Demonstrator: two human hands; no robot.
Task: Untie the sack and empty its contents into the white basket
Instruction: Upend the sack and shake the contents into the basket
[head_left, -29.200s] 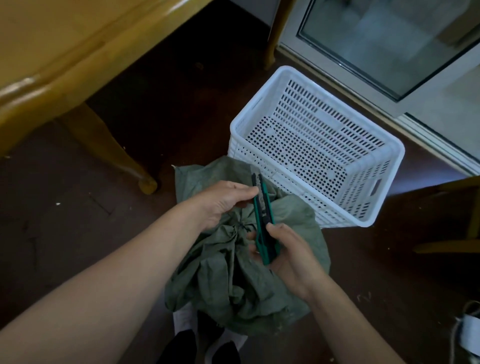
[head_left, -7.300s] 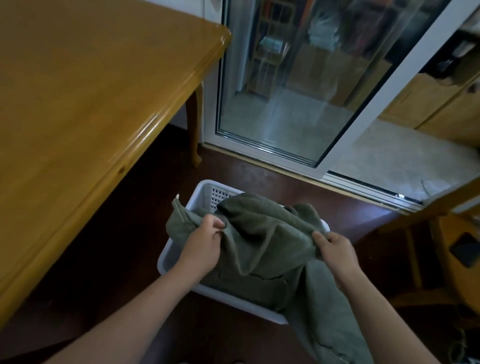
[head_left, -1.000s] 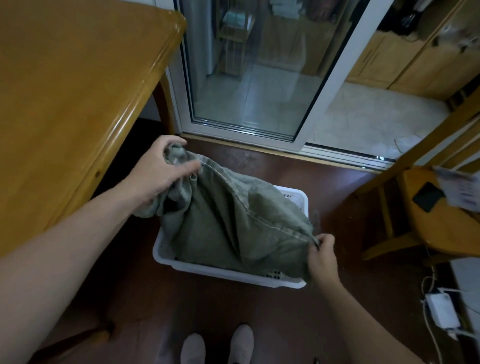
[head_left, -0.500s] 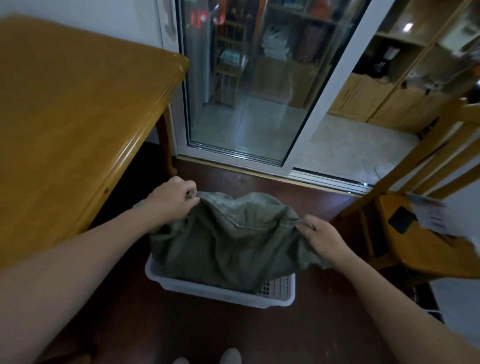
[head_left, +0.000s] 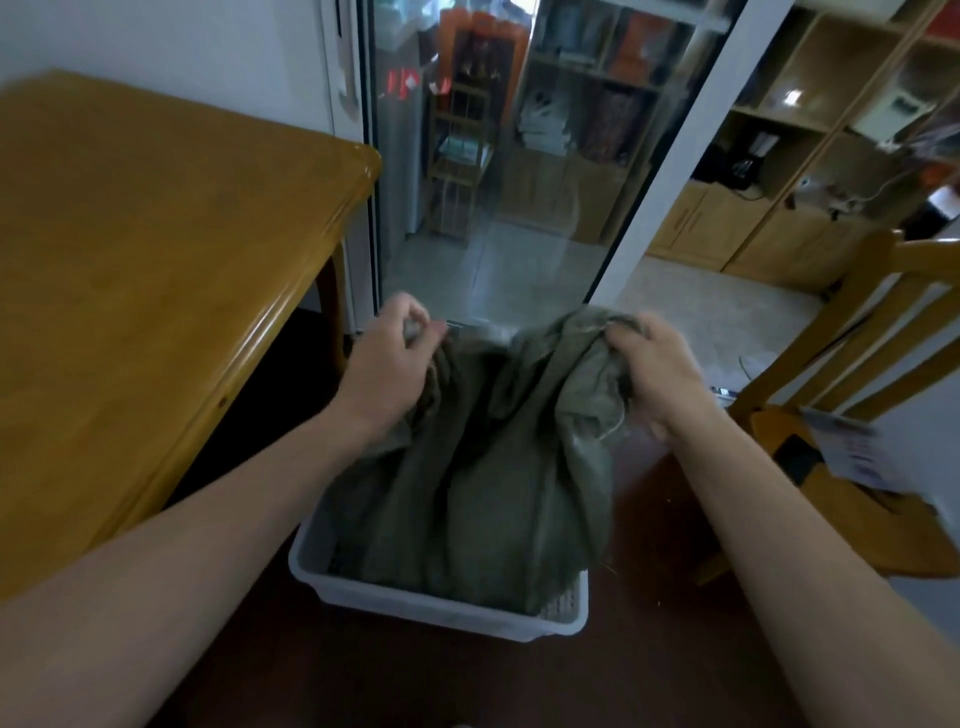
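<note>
The green woven sack (head_left: 483, 467) hangs upside down, its lower end inside the white basket (head_left: 447, 608) on the dark floor. My left hand (head_left: 389, 364) grips one upper corner of the sack, my right hand (head_left: 654, 369) grips the other corner. Both hands hold the cloth well above the basket's rim. The sack's folds hide most of the basket's inside, so I cannot see what lies in it.
A yellow wooden table (head_left: 156, 270) stands close on the left, its edge beside my left forearm. A wooden chair (head_left: 852, 457) with papers and a dark phone on its seat is at the right. A glass sliding door (head_left: 498, 182) is behind the basket.
Both hands have lifted the sack's corners higher above the basket, and the cloth now hangs longer and straighter into it. The view has tilted upward.
</note>
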